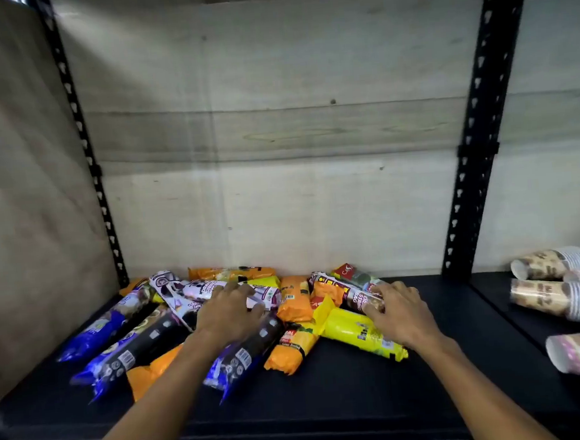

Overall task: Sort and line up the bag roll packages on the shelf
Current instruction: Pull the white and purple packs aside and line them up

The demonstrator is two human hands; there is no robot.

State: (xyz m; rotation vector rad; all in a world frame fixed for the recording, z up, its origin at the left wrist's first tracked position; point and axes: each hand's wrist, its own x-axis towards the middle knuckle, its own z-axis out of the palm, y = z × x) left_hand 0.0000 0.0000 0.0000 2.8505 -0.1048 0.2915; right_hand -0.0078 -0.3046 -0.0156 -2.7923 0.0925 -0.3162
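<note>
Hands reach palm-down: left hand (pixel 229 311) spread on white package (pixel 214 290), right hand (pixel 403 311) seemingly pinching brown package (pixel 357 296).

On the shelf (pixel 328 389) lies a jumbled pile of bag roll packages. Three blue-and-black packs (pixel 136 347) lie at its left and middle. Orange packs (pixel 292 298) number about four: one at the back, one in the middle, one at the front, one half hidden under the blue packs. Two white-and-purple packs (pixel 197 290) lie at the back left. One yellow pack (pixel 358 332) and two red-and-brown packs (pixel 348 291) lie at the right. On the next shelf to the right lie about four stacks of paper cups (pixel 554 290).
</note>
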